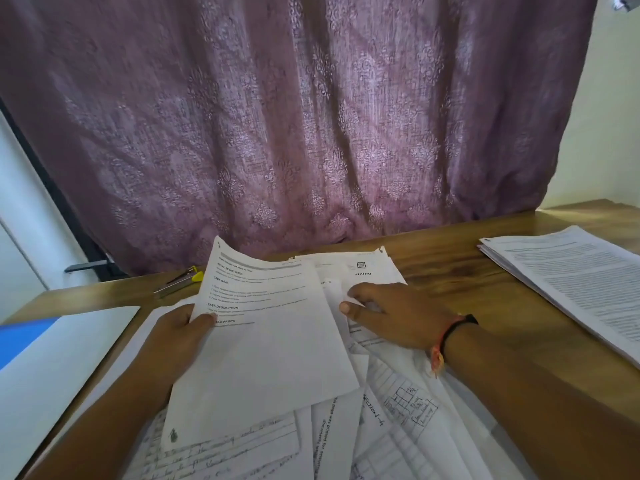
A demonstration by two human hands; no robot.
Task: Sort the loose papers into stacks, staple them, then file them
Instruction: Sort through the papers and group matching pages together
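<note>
White printed sheet point(266, 327) is gripped by the left hand point(180, 336) above the loose papers point(388, 420) on the wooden desk point(450, 268); the right hand point(394, 315) presses flat, fingers spread, on them.

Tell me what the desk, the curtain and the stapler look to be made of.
Desk: wood or wood-look laminate, brown grain streaks, slight sheen.
Curtain: woven mauve fabric, soft folds, raised damask-like pattern.
Stapler: seemingly metal body with a yellow, probably plastic, end; too small to be sure.

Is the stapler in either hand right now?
No, the stapler lies on the desk, beyond the left hand.
</note>
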